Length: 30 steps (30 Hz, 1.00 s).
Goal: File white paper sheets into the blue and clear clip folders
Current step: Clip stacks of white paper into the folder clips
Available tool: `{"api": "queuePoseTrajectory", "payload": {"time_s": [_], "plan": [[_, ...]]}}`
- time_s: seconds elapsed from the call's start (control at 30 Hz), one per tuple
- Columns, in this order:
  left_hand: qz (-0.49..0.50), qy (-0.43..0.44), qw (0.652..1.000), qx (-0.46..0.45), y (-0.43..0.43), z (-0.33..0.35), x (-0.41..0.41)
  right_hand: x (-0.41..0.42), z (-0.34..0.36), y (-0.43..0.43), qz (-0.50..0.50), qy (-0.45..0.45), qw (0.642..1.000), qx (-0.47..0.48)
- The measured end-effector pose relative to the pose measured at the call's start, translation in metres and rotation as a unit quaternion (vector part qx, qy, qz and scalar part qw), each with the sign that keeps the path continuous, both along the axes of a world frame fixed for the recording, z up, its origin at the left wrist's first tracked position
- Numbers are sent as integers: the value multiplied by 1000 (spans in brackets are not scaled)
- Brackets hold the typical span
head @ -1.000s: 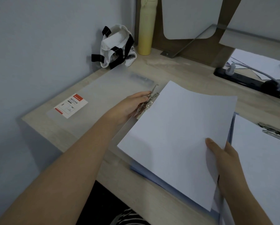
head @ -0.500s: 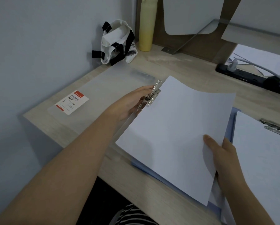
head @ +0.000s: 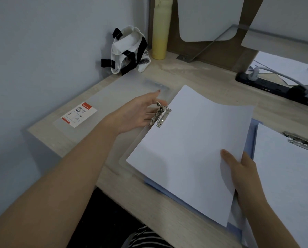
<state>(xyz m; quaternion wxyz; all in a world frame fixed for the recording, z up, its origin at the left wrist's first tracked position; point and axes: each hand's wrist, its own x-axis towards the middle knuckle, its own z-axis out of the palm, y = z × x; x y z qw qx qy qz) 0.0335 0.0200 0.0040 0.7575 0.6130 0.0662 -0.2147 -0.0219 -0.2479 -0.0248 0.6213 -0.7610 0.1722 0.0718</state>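
A clear clip folder lies open on the desk, its frosted cover [head: 117, 97] spread to the left. Its metal clip [head: 161, 116] sits at the spine with the lever raised. A white paper sheet [head: 190, 149] lies slanted over the folder's right half, its top left edge at the clip. My left hand [head: 137, 113] rests beside the clip with fingers stretched apart, fingertips touching the lever. My right hand [head: 242, 176] pinches the sheet's lower right edge. Underneath, a blue clip folder [head: 167, 191] shows, with another white sheet [head: 283, 176] under its own clip [head: 301, 142].
A white bag with black straps [head: 130, 49] and a yellow bottle [head: 161, 33] stand at the back corner. A black power strip [head: 274, 85] with a cable lies at the back right. The wall runs along the left; the desk's front edge [head: 124, 192] is close below.
My left hand's fingers have loosened from the clip and stretched out. The sheet has slid up and left until its edge meets the clip. My right hand followed with it.
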Motion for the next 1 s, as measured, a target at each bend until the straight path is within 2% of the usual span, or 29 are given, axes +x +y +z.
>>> {"api": "queuePoseTrajectory", "payload": {"time_s": [0.17, 0.33, 0.57, 0.73, 0.87, 1.0], "plan": [[-3, 21, 999, 34, 6, 7, -9, -1, 1, 0, 1, -3, 1000, -6], [-4, 64, 980, 188, 5, 16, -16, -1, 3, 0, 1, -7, 1000, 9], [-43, 88, 945, 312, -1, 28, -21, -1, 3, -1, 11, -9, 1000, 11], [-55, 104, 948, 297, 2, 28, -24, 0, 3, -1, 13, -20, 1000, 9], [-19, 72, 959, 275, 2, 18, -29, 0, 1, -1, 13, -27, 1000, 7], [2, 32, 955, 295, -3, 13, -31, 0, 0, 0, 13, -29, 999, -3]]}}
